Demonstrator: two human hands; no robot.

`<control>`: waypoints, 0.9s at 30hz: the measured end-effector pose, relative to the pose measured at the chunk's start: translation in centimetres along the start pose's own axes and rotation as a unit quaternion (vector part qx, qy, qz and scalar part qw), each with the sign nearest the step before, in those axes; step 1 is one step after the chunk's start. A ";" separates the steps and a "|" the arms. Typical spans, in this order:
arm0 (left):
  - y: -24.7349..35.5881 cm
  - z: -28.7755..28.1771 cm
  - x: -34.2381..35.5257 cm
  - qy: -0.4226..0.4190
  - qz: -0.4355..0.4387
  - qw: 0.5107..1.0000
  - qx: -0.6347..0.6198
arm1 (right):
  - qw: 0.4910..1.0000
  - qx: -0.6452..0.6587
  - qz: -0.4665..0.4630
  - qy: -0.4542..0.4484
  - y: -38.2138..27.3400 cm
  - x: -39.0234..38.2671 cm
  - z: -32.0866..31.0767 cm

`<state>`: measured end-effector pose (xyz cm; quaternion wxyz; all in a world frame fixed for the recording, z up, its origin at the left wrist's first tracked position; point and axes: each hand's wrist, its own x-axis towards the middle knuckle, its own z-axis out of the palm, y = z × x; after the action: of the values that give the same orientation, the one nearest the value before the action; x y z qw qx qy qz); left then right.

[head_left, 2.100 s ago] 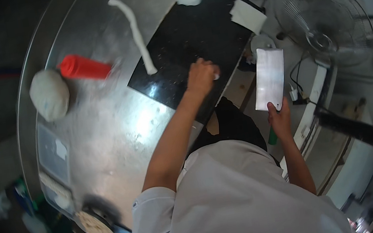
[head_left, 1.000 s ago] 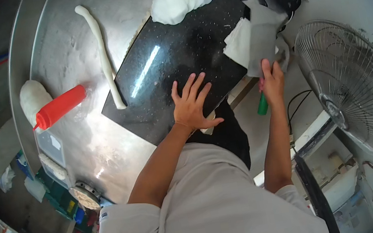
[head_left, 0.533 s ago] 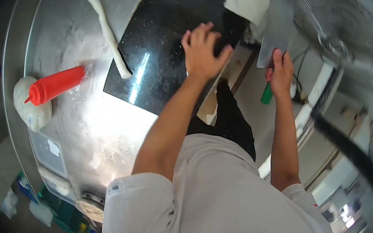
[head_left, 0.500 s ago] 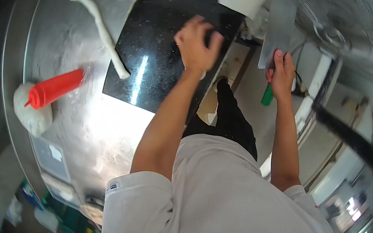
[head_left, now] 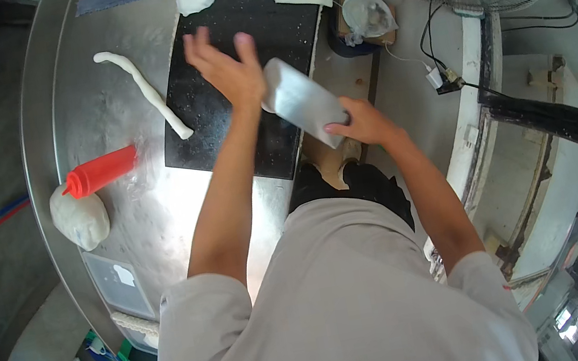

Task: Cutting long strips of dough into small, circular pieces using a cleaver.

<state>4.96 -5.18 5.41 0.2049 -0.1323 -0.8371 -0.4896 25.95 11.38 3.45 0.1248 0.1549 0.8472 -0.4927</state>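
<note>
Lying on the metal table at the left are a pale dough lump and a red squeeze bottle, then a dough rope whose near end rests on the black board. Over that board, the left hand is empty, fingers spread; beside its wrist slants a broad metal blade, grasped at its lower end by the right hand.

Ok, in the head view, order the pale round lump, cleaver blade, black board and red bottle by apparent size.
1. Black board
2. Cleaver blade, possibly enlarged by nearness
3. Red bottle and pale round lump: too alike to rank
</note>
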 end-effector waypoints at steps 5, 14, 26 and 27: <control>-0.7 -0.4 -7.5 -0.320 -0.010 0.897 0.303 | 0.974 -0.117 -0.098 -0.166 -1.2 7.3 -1.4; -0.7 2.2 -1.5 -0.380 0.035 0.861 0.336 | 0.976 -0.177 -0.040 -0.121 -2.5 8.7 -2.7; -1.7 2.4 -2.0 -0.483 0.151 0.823 0.257 | 0.983 -0.155 -0.097 0.019 0.1 3.5 2.7; -1.5 2.8 -1.6 -0.481 0.174 0.825 0.241 | 0.984 -0.154 -0.092 0.021 0.2 4.8 1.7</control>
<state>5.15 -3.53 2.29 -0.1163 -0.4413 -0.8838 -0.1031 21.73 10.65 0.69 0.0834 0.0655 0.9258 -0.3628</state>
